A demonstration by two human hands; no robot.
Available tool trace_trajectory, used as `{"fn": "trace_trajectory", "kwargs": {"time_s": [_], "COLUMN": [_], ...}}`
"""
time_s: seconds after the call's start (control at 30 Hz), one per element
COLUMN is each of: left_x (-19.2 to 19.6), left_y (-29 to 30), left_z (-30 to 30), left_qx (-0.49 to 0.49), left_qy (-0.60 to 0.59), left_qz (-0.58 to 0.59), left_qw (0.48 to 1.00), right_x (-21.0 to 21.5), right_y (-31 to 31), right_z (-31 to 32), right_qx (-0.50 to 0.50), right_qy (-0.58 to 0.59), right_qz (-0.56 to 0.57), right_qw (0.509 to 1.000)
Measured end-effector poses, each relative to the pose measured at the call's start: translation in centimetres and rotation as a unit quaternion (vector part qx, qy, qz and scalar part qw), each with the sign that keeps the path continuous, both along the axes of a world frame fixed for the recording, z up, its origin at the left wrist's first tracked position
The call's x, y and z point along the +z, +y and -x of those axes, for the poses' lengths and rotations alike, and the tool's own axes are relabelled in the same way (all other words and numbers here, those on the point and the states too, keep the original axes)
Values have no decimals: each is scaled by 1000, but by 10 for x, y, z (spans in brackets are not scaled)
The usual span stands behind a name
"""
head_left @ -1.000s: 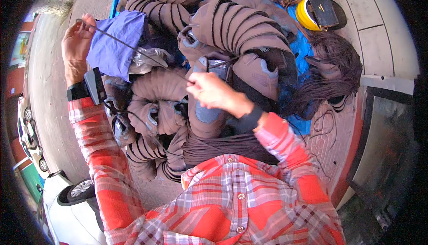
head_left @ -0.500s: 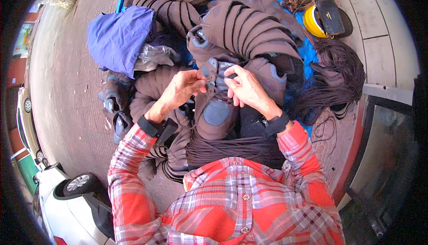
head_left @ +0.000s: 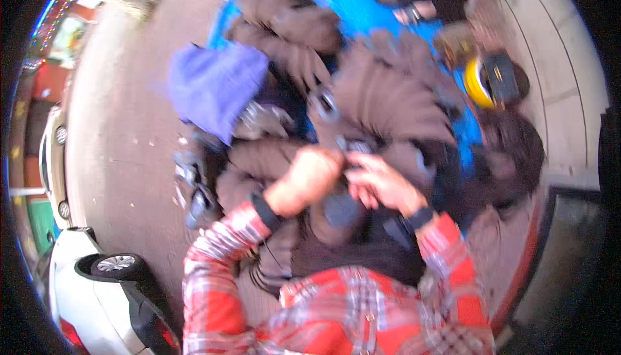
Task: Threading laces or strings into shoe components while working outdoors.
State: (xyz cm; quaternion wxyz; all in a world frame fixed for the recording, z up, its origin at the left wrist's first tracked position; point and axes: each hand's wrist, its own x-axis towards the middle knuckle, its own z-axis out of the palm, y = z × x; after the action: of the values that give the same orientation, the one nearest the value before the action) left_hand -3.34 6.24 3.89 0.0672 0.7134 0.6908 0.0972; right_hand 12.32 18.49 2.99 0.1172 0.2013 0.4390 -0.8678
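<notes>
Clock centred on the brown shoe (head_left: pixel 339 211) in front of us; its blue-grey toe patch points at us, at 6. Our left hand (head_left: pixel 309 177) sits at 11, fingers curled in; our right hand (head_left: pixel 381 179) at 2, fingers part-bent. Both are close together over the lacing end. Motion blur, so we can't tell if either is gripping a lace or just touching the shoe.

Around it: we see a fanned stack of brown shoes (head_left: pixel 394 90) at 1, purple cloth (head_left: pixel 217 86) between 10 and 11, yellow container (head_left: pixel 477 83) near 2 with a black case (head_left: pixel 499 77) at it, dark lace bundle (head_left: pixel 511 154) between 2 and 3. Blue tarp (head_left: pixel 346 2) at 12. Another person's hand (head_left: pixel 424 11) far out at 1
</notes>
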Motion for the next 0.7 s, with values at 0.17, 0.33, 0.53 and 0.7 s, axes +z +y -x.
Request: {"fn": "trace_trajectory", "kwargs": {"time_s": [0.17, 0.33, 0.53, 0.7], "left_x": [-14, -15, -36, -60], "left_y": [1, -4, -17, -15], "left_z": [-21, -17, 29, 21], "left_qx": [-107, -19, 219, 240], "left_qy": [135, 25, -607, -596], "left_qz": [43, 85, 217, 196], "left_qw": [984, 996, 732, 741], "right_x": [-20, -8, -9, -3], "right_y": [10, 3, 20, 35], "right_z": [-14, -7, 6, 23], "right_qx": [47, 77, 113, 219], "right_qy": [-17, -50, -75, -105], "right_qz": [7, 32, 39, -25], "right_qw": [999, 995, 990, 970]}}
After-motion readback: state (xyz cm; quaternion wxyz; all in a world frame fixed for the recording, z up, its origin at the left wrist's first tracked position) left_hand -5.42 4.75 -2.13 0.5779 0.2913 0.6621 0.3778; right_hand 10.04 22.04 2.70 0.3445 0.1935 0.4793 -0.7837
